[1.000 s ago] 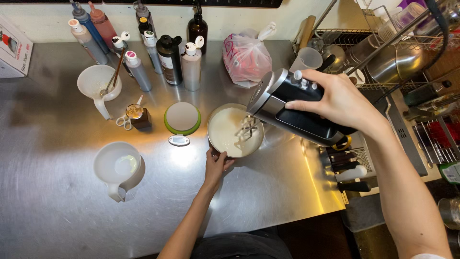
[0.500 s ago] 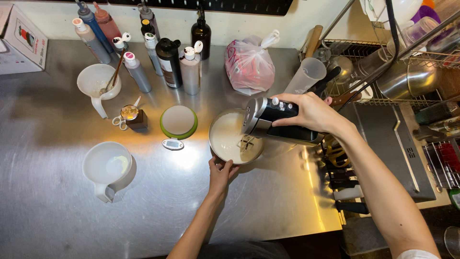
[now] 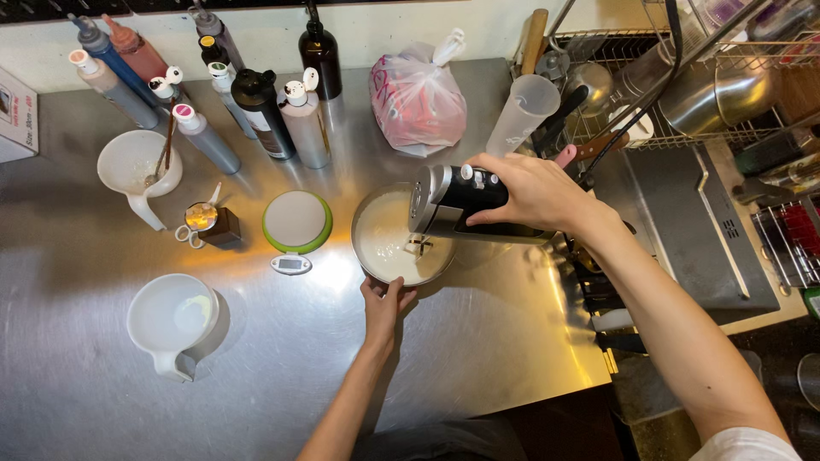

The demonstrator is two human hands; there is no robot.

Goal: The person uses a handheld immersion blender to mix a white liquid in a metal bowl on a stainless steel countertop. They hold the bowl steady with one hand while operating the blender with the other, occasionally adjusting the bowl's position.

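Right hand (image 3: 534, 192) is wrapping closed around the black-and-silver hand mixer (image 3: 457, 201), fingers curled over its body, tilting it so the beaters (image 3: 420, 246) are dipping into the pale batter. Left hand (image 3: 383, 303) is pinching the near rim of the round metal bowl (image 3: 369, 224), thumb on top. Bowl is sitting mid-counter (image 3: 478, 341), just right of the green-rimmed scale (image 3: 296, 220). Batter is looking smooth, off-white. White spouted cup (image 3: 173, 320) is sitting toward the counter's left front.
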